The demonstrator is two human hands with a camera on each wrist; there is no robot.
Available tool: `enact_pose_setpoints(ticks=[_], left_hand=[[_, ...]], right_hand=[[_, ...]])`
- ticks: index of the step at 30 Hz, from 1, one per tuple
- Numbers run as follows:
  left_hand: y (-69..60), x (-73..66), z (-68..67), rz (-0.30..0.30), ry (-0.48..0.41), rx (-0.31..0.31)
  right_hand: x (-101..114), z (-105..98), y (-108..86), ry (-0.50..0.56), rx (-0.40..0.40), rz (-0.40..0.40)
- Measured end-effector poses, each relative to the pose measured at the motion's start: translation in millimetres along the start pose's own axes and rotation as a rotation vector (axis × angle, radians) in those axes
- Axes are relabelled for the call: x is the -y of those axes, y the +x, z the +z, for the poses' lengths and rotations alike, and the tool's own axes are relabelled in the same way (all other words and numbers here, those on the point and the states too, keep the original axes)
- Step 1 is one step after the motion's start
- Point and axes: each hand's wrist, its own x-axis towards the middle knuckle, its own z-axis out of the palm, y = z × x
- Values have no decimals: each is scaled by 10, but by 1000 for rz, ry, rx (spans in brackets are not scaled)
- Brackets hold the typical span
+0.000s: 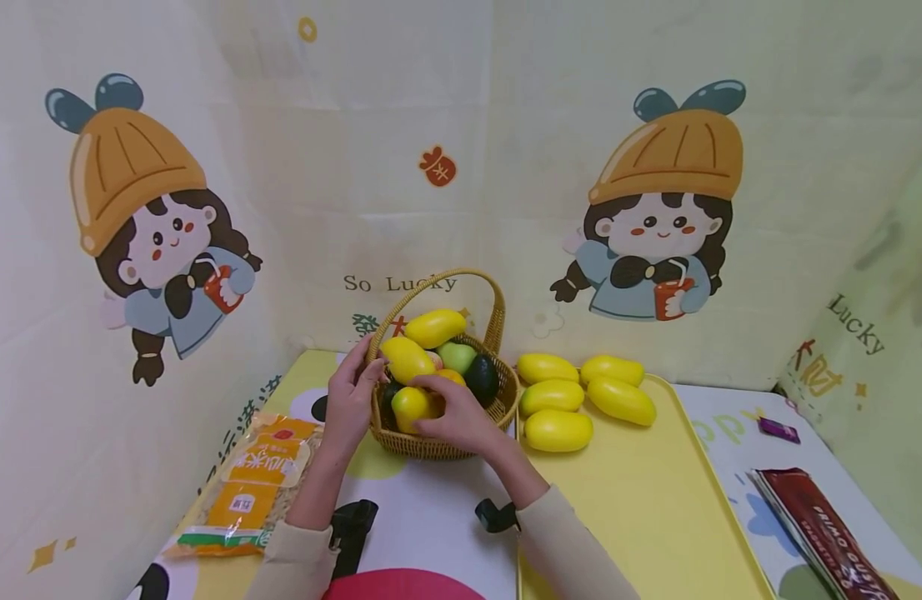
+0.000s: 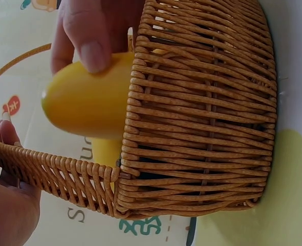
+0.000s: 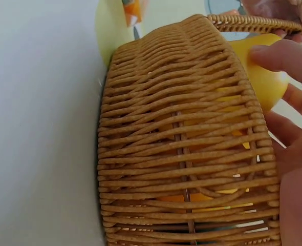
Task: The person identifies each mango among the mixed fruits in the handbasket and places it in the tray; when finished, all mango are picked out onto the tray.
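A wicker basket (image 1: 431, 447) holds fruit, with a dark avocado (image 1: 482, 379) and a green fruit (image 1: 456, 357) among it. My left hand (image 1: 350, 404) grips the left side of its arched handle (image 1: 461, 272); the left wrist view shows fingers curled about the woven handle (image 2: 64, 177). At the basket's front, my right hand (image 1: 461, 412) pinches a yellow mango (image 1: 410, 408) between thumb and fingers. That mango (image 2: 87, 100) pokes past the rim in the left wrist view. Two more mangoes lie higher up: one (image 1: 408, 361) beside the left fingertips, another (image 1: 435, 328) at the back.
Right of the basket, several mangoes (image 1: 554, 431) lie on a yellow tray (image 1: 633, 517). An orange-labelled bag (image 1: 251, 483) is at the left. A dark red packet (image 1: 824, 529) and a small purple wrapper (image 1: 779, 430) lie at the right. A printed cloth hangs behind.
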Motion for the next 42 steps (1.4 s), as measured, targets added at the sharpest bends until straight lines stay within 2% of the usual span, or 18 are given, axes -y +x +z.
enact_pose_setpoints(ticks=[6,13,18,28,34,42], left_hand=[[9,60,4,35,5,-7],[10,85,-2,40,-7,-6],[19,73,-3,59,-14,-7],[17,78,2,68,-12,-2],[20,85,3,77,-6,-5],[17,75,10,36,-17,-2]], right_hand=[[-22,-45,-34,95,-61,11],[-23,-140,-108,213,-128,16],[-30,-248,-183,239,-178,-4],[-35,-463,-307,120,-271,-39],[-54,-568,-384,37,-300,-97],[-93,-696,-475,-96,-308,-90]])
